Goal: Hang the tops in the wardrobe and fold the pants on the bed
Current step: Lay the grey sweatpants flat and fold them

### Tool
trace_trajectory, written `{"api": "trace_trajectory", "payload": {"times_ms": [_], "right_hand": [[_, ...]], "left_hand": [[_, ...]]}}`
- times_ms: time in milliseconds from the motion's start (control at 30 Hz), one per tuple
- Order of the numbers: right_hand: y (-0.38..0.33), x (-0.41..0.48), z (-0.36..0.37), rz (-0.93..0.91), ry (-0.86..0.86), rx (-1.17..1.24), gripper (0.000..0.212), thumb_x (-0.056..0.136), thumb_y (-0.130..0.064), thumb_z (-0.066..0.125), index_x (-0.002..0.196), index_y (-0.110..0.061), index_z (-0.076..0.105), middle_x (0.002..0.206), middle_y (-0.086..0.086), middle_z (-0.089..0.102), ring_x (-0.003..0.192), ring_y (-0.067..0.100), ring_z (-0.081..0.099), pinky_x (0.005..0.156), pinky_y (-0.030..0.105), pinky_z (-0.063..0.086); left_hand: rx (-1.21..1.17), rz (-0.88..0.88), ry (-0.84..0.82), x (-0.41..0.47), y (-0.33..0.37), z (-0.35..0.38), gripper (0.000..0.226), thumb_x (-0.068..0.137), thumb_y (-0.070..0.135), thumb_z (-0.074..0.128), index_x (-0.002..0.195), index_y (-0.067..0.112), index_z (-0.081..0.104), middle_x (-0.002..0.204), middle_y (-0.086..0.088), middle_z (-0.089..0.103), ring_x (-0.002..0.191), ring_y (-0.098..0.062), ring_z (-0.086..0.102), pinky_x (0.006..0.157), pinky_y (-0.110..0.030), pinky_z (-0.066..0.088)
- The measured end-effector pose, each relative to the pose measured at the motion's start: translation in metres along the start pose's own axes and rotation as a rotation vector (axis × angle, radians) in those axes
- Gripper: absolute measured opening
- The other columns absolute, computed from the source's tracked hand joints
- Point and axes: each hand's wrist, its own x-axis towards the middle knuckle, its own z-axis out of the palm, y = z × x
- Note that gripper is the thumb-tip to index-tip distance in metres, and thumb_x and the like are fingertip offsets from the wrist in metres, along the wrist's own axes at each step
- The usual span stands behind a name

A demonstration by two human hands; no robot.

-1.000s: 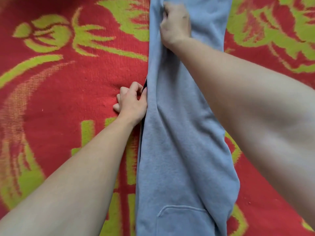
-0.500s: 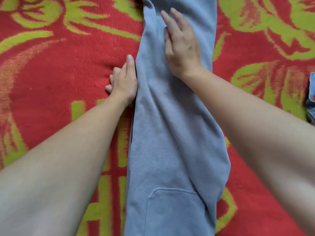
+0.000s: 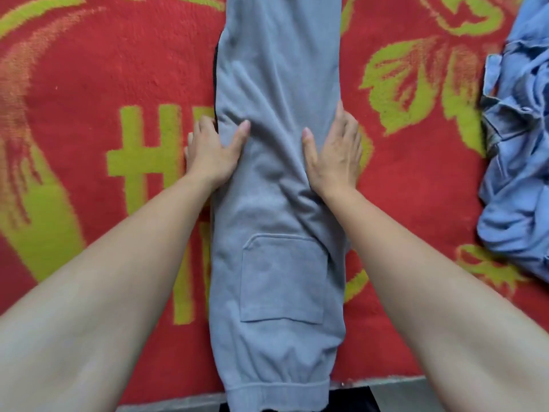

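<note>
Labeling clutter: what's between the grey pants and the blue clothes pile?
Head view: only bare red-and-green blanket between grey pants and blue clothes pile; right hand at pants' edge.

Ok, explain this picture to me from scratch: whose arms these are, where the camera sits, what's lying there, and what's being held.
No machine here: a person works with bare hands, and the one camera sits on their head, looking down, so the arms reach in from the bottom. The left hand and right hand press flat on either side of long grey pants, laid out on a red and green blanket. Nothing looks gripped; the thumbs rest on the cloth. A crumpled blue garment lies apart at the right.
</note>
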Motion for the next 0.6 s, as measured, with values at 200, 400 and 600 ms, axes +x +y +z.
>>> {"api": "trace_trajectory", "payload": {"times_ms": [200, 400, 600], "right_hand": [[0.030, -0.096, -0.017, 0.419, -0.235, 0.244, 0.074, 0.076, -0.079, 0.055, 0.120, -0.020, 0.057, 0.117, 0.009, 0.068, 0.110, 0.031, 0.062, 0.089, 0.039, 0.049], [0.059, -0.143, -0.032, 0.552, -0.224, 0.424, 0.061, 0.072, -0.079, 0.061, 0.092, -0.022, 0.068, 0.097, -0.004, 0.072, 0.095, 0.021, 0.066, 0.085, 0.035, 0.050], [0.074, -0.230, -0.034, 0.593, -0.259, 0.337, 0.067, 0.066, -0.087, 0.057, 0.100, -0.030, 0.065, 0.099, -0.007, 0.066, 0.102, 0.021, 0.060, 0.089, 0.037, 0.047]], "left_hand": [[-0.111, -0.137, -0.056, -0.102, -0.035, 0.021, 0.057, 0.090, 0.060, 0.054, 0.110, 0.006, 0.057, 0.113, -0.019, 0.066, 0.107, -0.038, 0.060, 0.084, -0.037, 0.046], [-0.391, -0.327, -0.046, -0.154, -0.062, 0.016, 0.060, 0.086, 0.059, 0.059, 0.104, 0.003, 0.067, 0.105, -0.017, 0.070, 0.102, -0.032, 0.064, 0.089, -0.044, 0.051], [-0.109, -0.288, -0.086, -0.225, -0.088, 0.023, 0.076, 0.071, 0.069, 0.068, 0.124, 0.018, 0.049, 0.124, -0.014, 0.044, 0.125, -0.033, 0.039, 0.106, -0.038, 0.031]]}}
